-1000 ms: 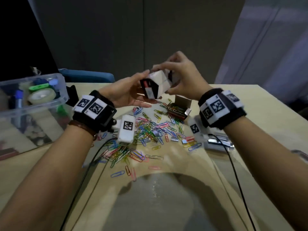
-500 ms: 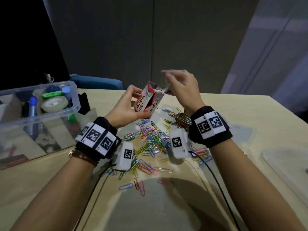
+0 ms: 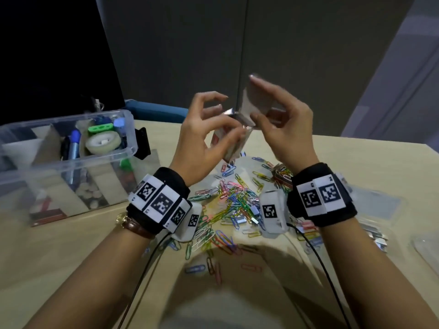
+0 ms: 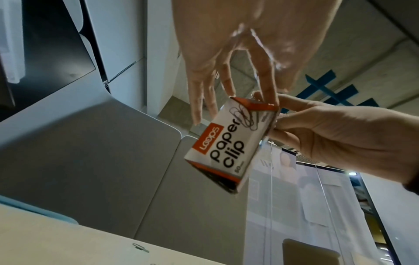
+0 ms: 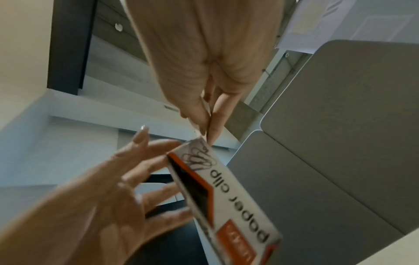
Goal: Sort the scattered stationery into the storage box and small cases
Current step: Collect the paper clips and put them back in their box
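Note:
A small white and orange paper clip box (image 3: 231,148) (image 4: 226,143) (image 5: 238,197) hangs tilted in the air above the table, held between both hands. My right hand (image 3: 254,100) (image 5: 207,132) pinches its upper end, where a flap stands open. My left hand (image 3: 225,119) (image 4: 229,93) holds the box with its fingertips against the side and top edge. Coloured paper clips (image 3: 232,200) lie scattered on the table below. The clear storage box (image 3: 128,129) stands at the left.
A tape roll (image 3: 103,143) and pens lie in the storage box, with a black binder clip (image 3: 142,143) beside it. Another open small box (image 3: 281,174) full of clips sits by my right wrist. Staple strips (image 3: 375,233) and clear flat cases (image 3: 380,203) lie at the right.
Both hands have risen higher with the paper clip box. The right hand has shifted from picking at the box's top to pinching its opened end. The box now hangs more upright.

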